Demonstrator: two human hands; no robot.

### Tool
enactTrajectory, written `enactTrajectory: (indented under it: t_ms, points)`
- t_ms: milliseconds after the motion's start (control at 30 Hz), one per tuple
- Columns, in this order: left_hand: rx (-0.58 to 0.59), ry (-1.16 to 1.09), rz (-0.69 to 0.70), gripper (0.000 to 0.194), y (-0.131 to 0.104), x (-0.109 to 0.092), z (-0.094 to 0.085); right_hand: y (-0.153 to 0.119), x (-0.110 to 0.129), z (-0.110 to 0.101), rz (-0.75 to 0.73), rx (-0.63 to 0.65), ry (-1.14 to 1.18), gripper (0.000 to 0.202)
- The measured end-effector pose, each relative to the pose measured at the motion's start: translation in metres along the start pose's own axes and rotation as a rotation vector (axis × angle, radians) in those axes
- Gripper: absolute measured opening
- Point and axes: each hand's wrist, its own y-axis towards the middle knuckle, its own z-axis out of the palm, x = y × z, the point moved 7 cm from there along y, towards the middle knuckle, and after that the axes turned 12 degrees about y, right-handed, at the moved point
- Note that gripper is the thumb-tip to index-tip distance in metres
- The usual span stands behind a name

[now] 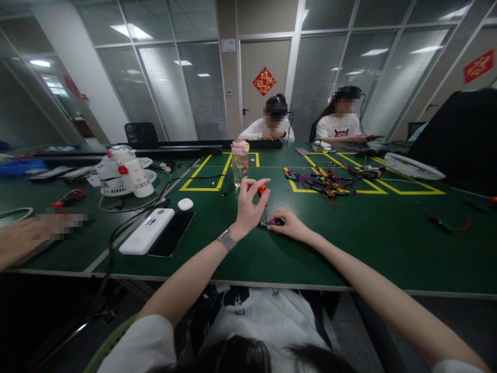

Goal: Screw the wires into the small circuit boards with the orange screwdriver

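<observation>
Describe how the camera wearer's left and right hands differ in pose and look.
Pose: the left hand is raised, fingers arched around an upright orange-and-black tool; the right hand sits lower, fingers on a small part at the tabletop.
Look: a watch circles the left hand's wrist; the right hand's wrist is bare.
Shared: both are ungloved and close together.

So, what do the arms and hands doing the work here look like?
They're a person's own, not a machine's. Left hand and right hand wear no gloves. The left wrist has a silvery-grey watch; the right shows nothing on it. Pale short sleeves leave the forearms uncovered, with no cables attached that I can see.
</observation>
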Motion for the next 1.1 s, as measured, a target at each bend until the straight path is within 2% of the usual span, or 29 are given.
enactTrajectory:
  t_ms: [133, 400, 633, 867, 1100]
  points:
    - [0.040, -0.058, -0.010, 0.034, -0.0006, 0.0016, 0.0026, -0.0002, -0.0001, -0.0001, -0.005, 0.000, 0.008, 0.015]
    - [-0.029, 0.009, -0.002, 0.019, 0.0006, -0.0002, -0.0026, -0.0011, 0.0022, -0.0003, 0.007, -0.003, -0.012, 0.013]
    - [0.032, -0.025, -0.008, 0.033, 0.0005, 0.0001, 0.0009, -0.0013, 0.0003, -0.0009, 0.045, -0.019, 0.008, 0.010]
    - [-0.021, 0.036, -0.019, 0.020, 0.0010, 0.0012, -0.0027, -0.0017, 0.0020, -0.0007, 0.033, -0.013, -0.001, 0.010]
    - [0.043, -0.053, 0.004, 0.033, 0.0014, -0.0008, 0.0015, -0.0013, 0.0029, -0.0010, 0.028, -0.013, -0.008, 0.008]
